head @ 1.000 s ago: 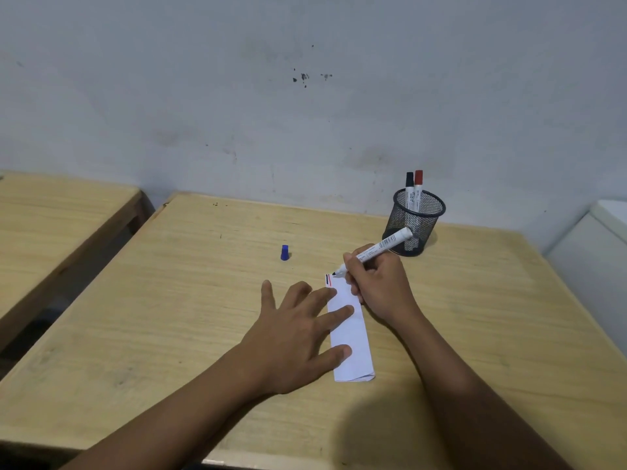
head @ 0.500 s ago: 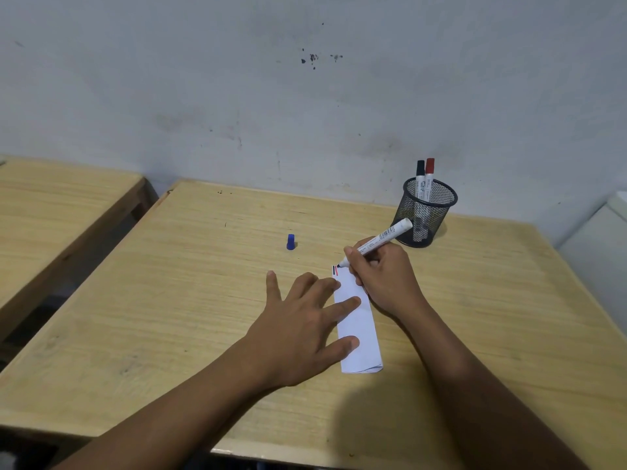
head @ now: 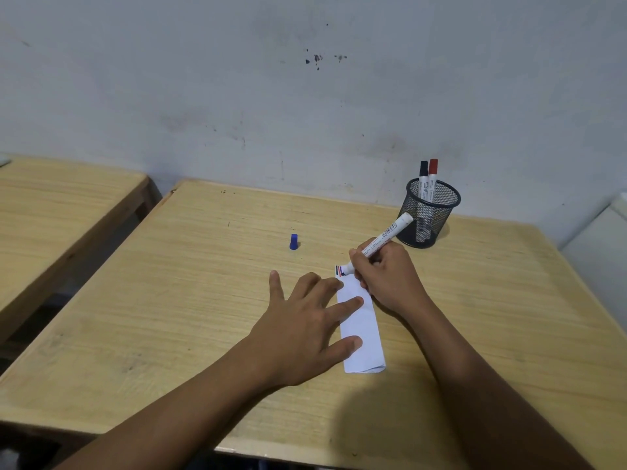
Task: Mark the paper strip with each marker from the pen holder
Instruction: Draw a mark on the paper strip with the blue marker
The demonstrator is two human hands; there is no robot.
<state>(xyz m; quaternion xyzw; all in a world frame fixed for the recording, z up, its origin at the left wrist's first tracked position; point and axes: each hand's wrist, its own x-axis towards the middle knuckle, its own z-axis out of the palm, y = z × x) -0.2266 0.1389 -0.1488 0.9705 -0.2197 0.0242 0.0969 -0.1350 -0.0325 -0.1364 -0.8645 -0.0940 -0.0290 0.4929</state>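
Head view, the only one here: the paper strip (head: 361, 325) lies flat on the worktop (head: 203, 300), and I'll place everything else off it. The left hand (head: 305, 329) is spread wide with its fingertips (head: 354, 301) pressing on the strip's left edge. The right hand (head: 386, 278) sits at the strip's far end, pinching an uncapped marker (head: 378, 244) with the tip down on the paper, right by some short red and dark lines already there.

What could go wrong, as I see it: only the fingertips pin the strip, so a hard stroke could drag or skew the paper. The new line might also land on top of the old marks and muddy them, since they're crowded into that one corner.

The blue cap (head: 293, 241) stands loose well beyond the strip to the left, easy to knock away. The pen holder (head: 429, 217), beyond the strip's far end, has two more markers (head: 428, 181); the back of the marker comes close to it and could bump it.
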